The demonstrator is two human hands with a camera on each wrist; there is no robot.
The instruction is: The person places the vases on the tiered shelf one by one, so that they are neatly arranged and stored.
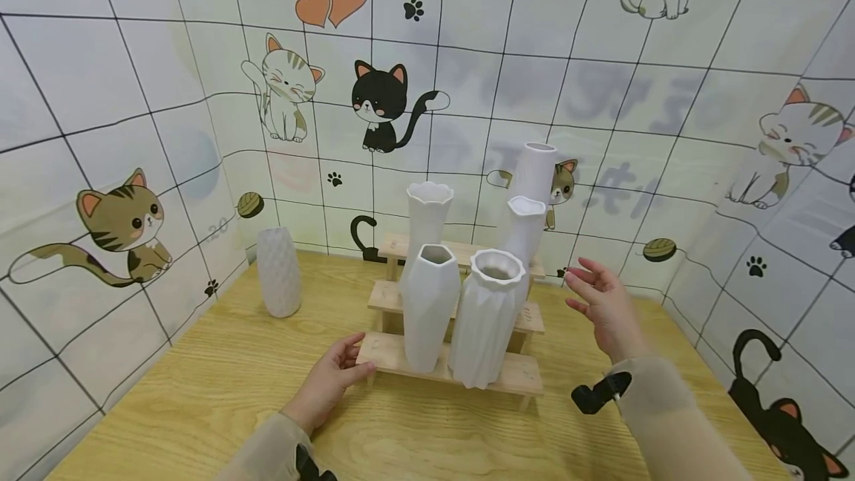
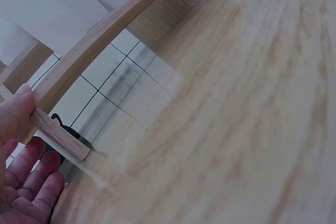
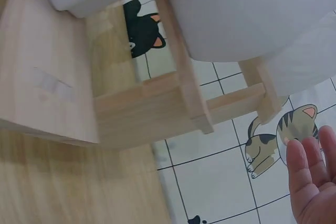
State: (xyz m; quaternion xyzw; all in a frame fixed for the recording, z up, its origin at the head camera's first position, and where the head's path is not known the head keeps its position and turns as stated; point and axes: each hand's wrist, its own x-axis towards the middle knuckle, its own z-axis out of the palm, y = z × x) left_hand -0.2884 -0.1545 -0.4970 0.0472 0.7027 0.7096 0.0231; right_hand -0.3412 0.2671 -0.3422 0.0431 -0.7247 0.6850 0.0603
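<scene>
A three-step wooden stand [image 1: 387, 351] holds several white vases. On its lowest step stand a faceted vase [image 1: 430, 310] with an angular mouth and a pleated vase [image 1: 486, 325] with a wavy rim. Behind them rise a scalloped-rim vase [image 1: 429, 206], a vase with a wavy mouth [image 1: 524, 232] and a tall cylindrical one [image 1: 534, 169]; their bases are partly hidden. My left hand [image 1: 332, 377] grips the left end of the lowest step, its thumb [image 2: 18, 106] against the board's edge. To the right of the stand, my right hand [image 1: 606, 310] hovers with loosely bent fingers, apart from the vases.
A textured white vase [image 1: 279, 273] stands alone on the wood-grain table [image 1: 220, 384] at the left, near the wall. White grid-patterned sheets [image 1: 467, 58] with cartoon cats close off the back and both sides.
</scene>
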